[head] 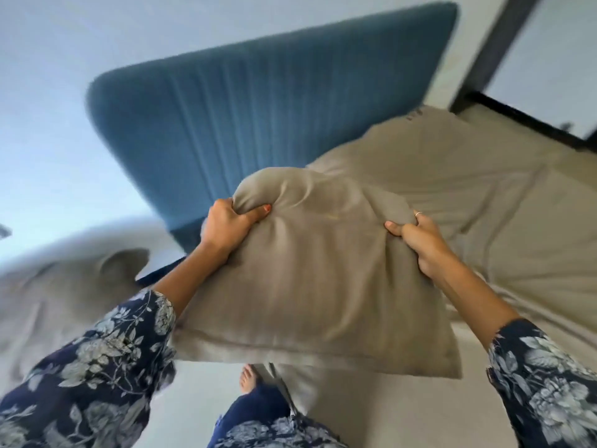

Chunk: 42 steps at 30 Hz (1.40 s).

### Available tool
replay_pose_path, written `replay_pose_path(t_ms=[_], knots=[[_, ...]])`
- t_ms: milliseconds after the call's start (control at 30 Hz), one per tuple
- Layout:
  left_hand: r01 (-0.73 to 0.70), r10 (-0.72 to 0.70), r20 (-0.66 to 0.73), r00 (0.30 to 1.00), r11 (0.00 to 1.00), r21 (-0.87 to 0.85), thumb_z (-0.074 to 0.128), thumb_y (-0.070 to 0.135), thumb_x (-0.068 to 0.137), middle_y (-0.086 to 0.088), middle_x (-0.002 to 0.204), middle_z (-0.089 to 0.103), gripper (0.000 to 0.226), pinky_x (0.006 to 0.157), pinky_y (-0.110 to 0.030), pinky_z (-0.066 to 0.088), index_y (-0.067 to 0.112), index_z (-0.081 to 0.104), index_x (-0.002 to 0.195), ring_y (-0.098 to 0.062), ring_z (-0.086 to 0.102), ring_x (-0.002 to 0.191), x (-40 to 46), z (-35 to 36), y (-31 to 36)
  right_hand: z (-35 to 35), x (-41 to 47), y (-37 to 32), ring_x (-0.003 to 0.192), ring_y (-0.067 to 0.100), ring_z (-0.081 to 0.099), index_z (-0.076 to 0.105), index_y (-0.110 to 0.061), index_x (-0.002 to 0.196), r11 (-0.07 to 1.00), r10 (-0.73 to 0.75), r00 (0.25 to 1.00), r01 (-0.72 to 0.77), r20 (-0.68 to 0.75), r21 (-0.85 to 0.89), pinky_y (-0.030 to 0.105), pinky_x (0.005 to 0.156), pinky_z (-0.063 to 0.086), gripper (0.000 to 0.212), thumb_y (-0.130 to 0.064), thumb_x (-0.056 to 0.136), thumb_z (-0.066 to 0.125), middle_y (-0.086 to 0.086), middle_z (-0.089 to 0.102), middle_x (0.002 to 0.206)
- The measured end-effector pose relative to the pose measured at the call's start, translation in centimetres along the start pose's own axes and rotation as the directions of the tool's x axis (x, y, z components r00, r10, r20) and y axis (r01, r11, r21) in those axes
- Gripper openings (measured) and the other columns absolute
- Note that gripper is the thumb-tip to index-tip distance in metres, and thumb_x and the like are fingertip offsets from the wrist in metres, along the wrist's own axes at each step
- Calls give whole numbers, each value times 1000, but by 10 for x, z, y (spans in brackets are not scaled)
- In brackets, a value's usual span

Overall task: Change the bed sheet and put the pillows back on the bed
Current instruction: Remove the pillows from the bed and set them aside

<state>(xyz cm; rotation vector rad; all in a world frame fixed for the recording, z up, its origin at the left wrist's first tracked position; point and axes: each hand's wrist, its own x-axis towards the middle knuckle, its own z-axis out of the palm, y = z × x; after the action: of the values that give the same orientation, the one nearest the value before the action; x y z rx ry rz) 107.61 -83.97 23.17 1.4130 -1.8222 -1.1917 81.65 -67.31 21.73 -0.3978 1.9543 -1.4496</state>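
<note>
Floral sleeves (97,360), arms outstretched, left hand (227,226) and right hand (420,240) each gripping beige pillow (310,286) corners

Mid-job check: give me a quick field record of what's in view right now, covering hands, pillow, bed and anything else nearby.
left hand: grips the pillow's upper left corner
right hand: grips the pillow's upper right corner, ring on one finger
pillow: beige case, held up off the bed
bed sheet: beige, on the mattress, creased
headboard: blue, padded, behind the bed
second beige bundle: at left, blurred, cannot tell what it is
image: motion-blurred
</note>
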Motion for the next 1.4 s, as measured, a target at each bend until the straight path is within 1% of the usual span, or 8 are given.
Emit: replay_pose_path(t_ms=[100, 267, 567, 733, 1100, 1233, 1333, 1400], knots=[[47, -64, -192, 979, 995, -92, 81, 39, 73, -12, 74, 68, 42, 69, -42, 51, 0, 63, 75, -26, 63, 71, -35, -67, -30, 67, -16, -27, 74, 3, 57, 56, -14, 120, 993, -71, 987, 84, 147, -86, 17, 62, 46, 37, -3, 86, 65, 4, 64, 108], [42, -122, -491, 862, 984, -170, 81, 35, 73, 6, 67, 67, 26, 63, -28, 49, 12, 68, 69, 4, 58, 59, -102, -177, -77, 196, -65, -62, 87, 11, 62, 54, -11, 132, 962, -161, 888, 239, 432, -134, 12, 62, 46, 50, -2, 84, 68, 3, 65, 114], [52, -185, -869, 460, 982, -182, 76, 33, 79, 3, 62, 67, 27, 62, -38, 52, 14, 65, 65, -6, 59, 60, -228, -315, -152, 410, -191, -81, 86, 8, 65, 59, -16, 128, 903, -215, 523, 427, 825, -35, 16, 78, 51, 47, 1, 84, 66, -2, 69, 104], [76, -144, -972, 187, 988, -132, 73, 35, 81, -7, 68, 67, 32, 65, -44, 52, 6, 64, 72, -20, 64, 69, -251, -360, -184, 521, -238, -89, 83, 8, 65, 62, -14, 121, 873, -190, 310, 488, 931, 15, 19, 77, 52, 41, 2, 83, 65, -2, 69, 101], [188, -271, -935, -230, 930, -316, 69, 41, 85, -1, 71, 65, 33, 63, -33, 44, 10, 61, 74, -16, 61, 70, -156, -391, -245, 755, -234, -95, 87, 2, 64, 55, -19, 132, 795, -47, -101, 598, 994, 99, 11, 82, 50, 51, 1, 86, 64, -3, 67, 109], [176, -449, -867, -217, 856, -487, 67, 45, 84, 5, 81, 69, 30, 68, -27, 48, 15, 65, 85, -5, 64, 78, -89, -350, -271, 835, -185, -66, 105, 10, 63, 52, -23, 135, 657, 99, -171, 751, 980, 64, 29, 102, 46, 56, -11, 84, 70, -3, 65, 121], [401, -765, -642, -49, 574, -714, 59, 60, 83, -6, 105, 70, 58, 80, -34, 52, 8, 63, 109, -21, 66, 99, -51, -316, -318, 871, -140, -21, 125, 20, 51, 39, -38, 143, 348, 183, -111, 937, 977, 41, 34, 110, 35, 65, -28, 85, 67, -1, 54, 135], [442, -928, -342, 147, 371, -817, 54, 66, 83, -8, 140, 52, 92, 103, -36, 44, 9, 27, 149, -25, 51, 127, -32, -300, -338, 873, -114, 20, 135, 26, 40, 33, -37, 146, 188, 342, -97, 982, 935, 33, 35, 112, 29, 62, -33, 90, 62, 6, 38, 150]])
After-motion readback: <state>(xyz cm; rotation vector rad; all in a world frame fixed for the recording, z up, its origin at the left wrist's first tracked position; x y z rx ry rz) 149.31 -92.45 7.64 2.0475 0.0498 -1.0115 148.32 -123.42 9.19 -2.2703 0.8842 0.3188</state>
